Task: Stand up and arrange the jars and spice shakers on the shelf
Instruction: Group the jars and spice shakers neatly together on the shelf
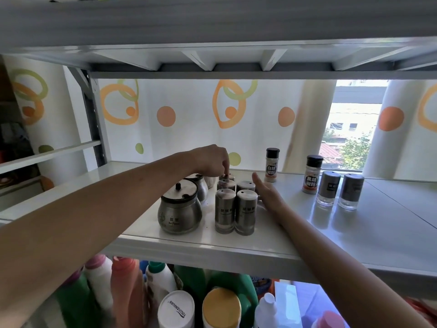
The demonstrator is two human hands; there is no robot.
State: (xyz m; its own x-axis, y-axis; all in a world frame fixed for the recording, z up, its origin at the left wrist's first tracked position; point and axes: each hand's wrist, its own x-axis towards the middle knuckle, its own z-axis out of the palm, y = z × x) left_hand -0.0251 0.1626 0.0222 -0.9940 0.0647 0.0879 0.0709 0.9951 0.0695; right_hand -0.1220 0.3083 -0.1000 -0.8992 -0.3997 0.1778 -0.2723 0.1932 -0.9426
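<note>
Several steel spice shakers stand upright in a tight cluster on the white shelf (331, 233), with two in front (225, 210) (246, 211). My left hand (211, 160) reaches over them, its fingertips pinched on the top of the rear steel shaker (227, 178). Flat and open, my right hand (267, 192) rests against the right side of the cluster. A lidded steel jar (179, 209) stands to the left, and a second steel jar (199, 185) is behind it. Further right stand a white pepper bottle (272, 165), a black pepper bottle (312, 175) and two dark glass shakers (328, 188) (350, 191).
An upper shelf (212, 24) hangs low overhead. Behind the shelf are a patterned curtain (189, 119) and a window (350, 133). Several detergent bottles (160, 287) crowd the level below. The shelf's right half holds nothing beyond the dark shakers.
</note>
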